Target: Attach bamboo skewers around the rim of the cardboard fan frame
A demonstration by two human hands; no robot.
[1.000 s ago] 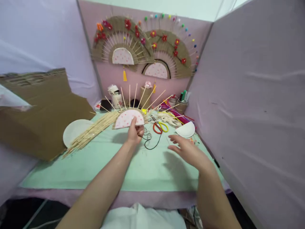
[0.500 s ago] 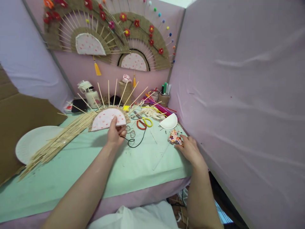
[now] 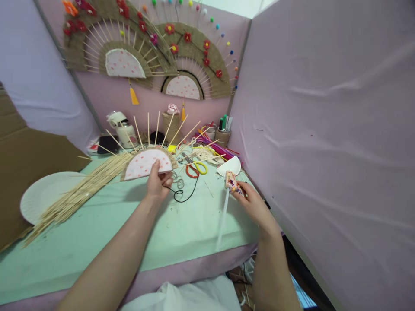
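My left hand (image 3: 158,185) grips the lower edge of a half-round fan (image 3: 144,166), thumb on its pink-dotted white face and fingers behind. Burlap rims the fan, and thin wooden sticks spread out from its curve. In my right hand (image 3: 253,201) is a small floral-patterned glue gun (image 3: 231,181), held just above the table. A long translucent glue stick (image 3: 223,216) juts from it toward me; its near end is blurred. Just beyond the gun lies a white half-disc (image 3: 229,166). Scissors (image 3: 196,168) with red and yellow handles rest between my hands, near a black cord (image 3: 186,198).
A bundle of wooden sticks (image 3: 78,194) overlaps a white paper plate (image 3: 48,192) at the left, next to brown cardboard (image 3: 35,160). Behind stand a bottle (image 3: 125,129), a twine spool (image 3: 170,125) and a pen cup (image 3: 223,136). Two decorated fans (image 3: 194,56) hang on the back panel.
My right hand has closed on the glue gun and lifted it off the table, turning it so the glue stick points toward me. My left hand and the fan stay almost still.
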